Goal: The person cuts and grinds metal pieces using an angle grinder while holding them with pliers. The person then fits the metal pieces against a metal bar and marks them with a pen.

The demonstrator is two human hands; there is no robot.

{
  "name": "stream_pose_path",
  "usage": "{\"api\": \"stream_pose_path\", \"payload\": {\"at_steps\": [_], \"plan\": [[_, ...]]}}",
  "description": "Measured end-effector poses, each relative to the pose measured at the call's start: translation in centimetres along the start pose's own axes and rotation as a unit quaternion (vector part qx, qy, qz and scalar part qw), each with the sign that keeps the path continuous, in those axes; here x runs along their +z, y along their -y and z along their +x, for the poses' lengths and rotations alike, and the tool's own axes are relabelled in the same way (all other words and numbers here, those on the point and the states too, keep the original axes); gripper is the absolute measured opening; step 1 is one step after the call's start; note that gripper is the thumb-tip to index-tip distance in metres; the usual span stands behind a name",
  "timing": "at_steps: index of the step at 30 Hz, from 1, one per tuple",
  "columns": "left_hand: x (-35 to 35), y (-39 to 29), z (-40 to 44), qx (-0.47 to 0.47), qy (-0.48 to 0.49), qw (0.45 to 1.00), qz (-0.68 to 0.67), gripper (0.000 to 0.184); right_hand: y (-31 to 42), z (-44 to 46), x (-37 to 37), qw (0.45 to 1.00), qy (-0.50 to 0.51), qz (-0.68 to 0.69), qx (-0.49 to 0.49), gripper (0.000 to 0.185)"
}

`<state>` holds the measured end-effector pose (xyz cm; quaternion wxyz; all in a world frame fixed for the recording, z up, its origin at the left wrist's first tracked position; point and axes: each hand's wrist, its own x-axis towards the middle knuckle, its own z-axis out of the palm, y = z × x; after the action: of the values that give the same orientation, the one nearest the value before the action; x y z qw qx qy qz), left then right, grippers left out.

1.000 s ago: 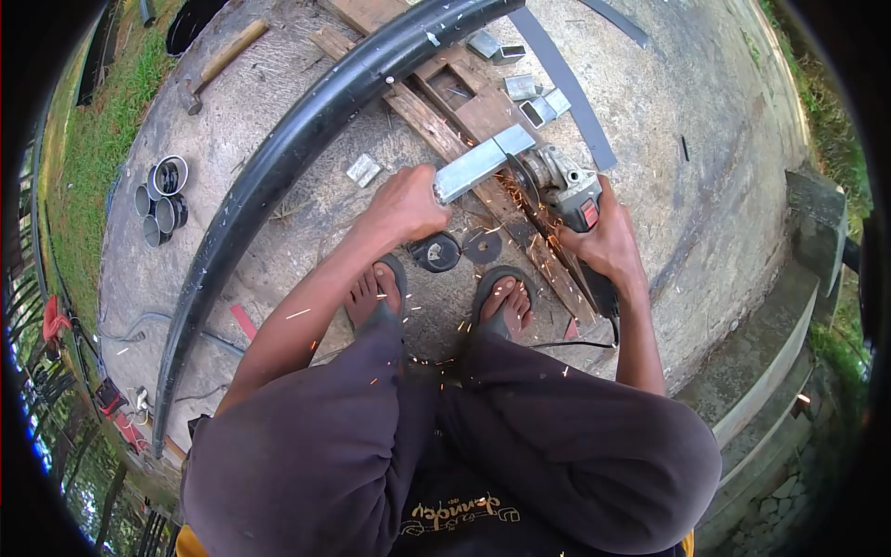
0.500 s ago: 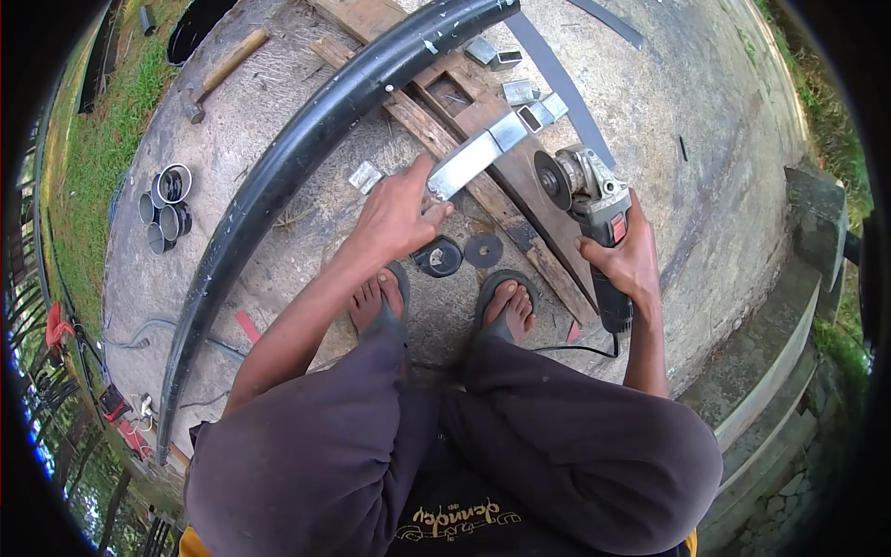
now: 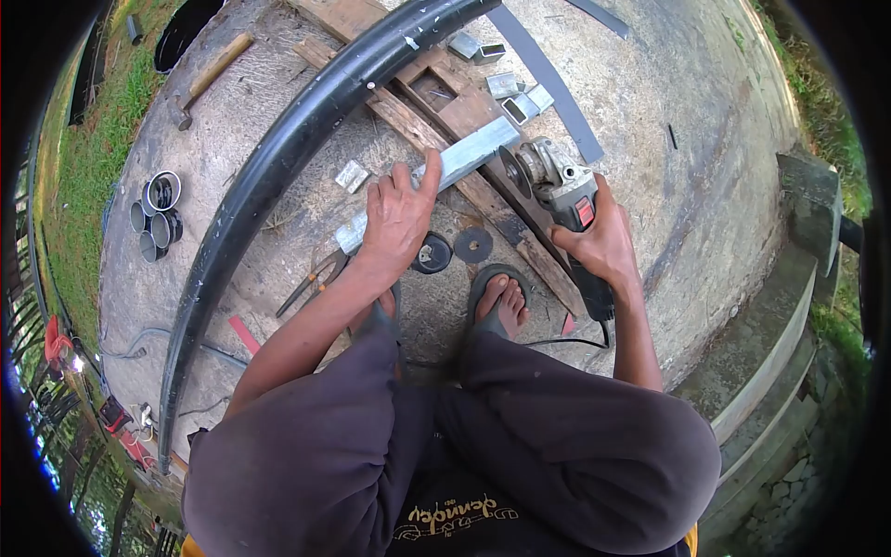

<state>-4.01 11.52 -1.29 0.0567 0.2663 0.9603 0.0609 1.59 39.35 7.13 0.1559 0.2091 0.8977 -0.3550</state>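
My left hand is wrapped over a galvanized square metal tube, which slants across the weathered wooden planks. In my right hand is an angle grinder, gripped by its dark body with the red switch showing. The grinder's disc stands close beside the tube's far end; whether it touches or spins I cannot tell. Beyond that end lie several short cut tube pieces. A loose cutting disc and a round black tape measure rest near my feet.
A long curved black pipe arcs across the left side. Farther left are a hammer and several black rings. Pliers lie by my left forearm. The grinder's cord runs past my foot. Concrete steps border the right.
My left hand has shifted its grip along the tube, which now lies lower across the planks. The grinder has come nearer the tube's far end. Pliers have come into sight.
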Motion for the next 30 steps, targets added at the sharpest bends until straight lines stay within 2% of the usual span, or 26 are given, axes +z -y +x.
{"api": "stream_pose_path", "payload": {"at_steps": [4, 10, 13, 16, 30], "plan": [[-0.7, 0.6, -0.1, 0.036, -0.002, 0.995, -0.091, 0.068, 0.6, 0.4, -0.2, 1.0, 0.02, -0.001, 0.007, 0.087], [-0.5, 0.5, 0.4, 0.0, 0.052, 0.992, -0.116, 0.067, 1.5, 0.5, -0.5, 0.998, 0.037, -0.04, 0.035, 0.102], [-0.5, 1.0, 0.6, 0.027, 0.029, 0.991, -0.128, 0.065, 1.1, 0.7, -0.5, 0.998, 0.041, -0.036, 0.033, 0.101], [-0.5, 1.0, 0.6, 0.03, 0.028, 0.991, -0.128, 0.063, 0.5, 0.8, -0.2, 0.999, 0.022, -0.03, 0.002, 0.087], [-0.8, 0.9, 0.6, 0.018, 0.026, 0.988, -0.149, 0.062, 0.3, 1.3, -0.2, 0.998, 0.041, -0.052, 0.001, 0.089]]}}
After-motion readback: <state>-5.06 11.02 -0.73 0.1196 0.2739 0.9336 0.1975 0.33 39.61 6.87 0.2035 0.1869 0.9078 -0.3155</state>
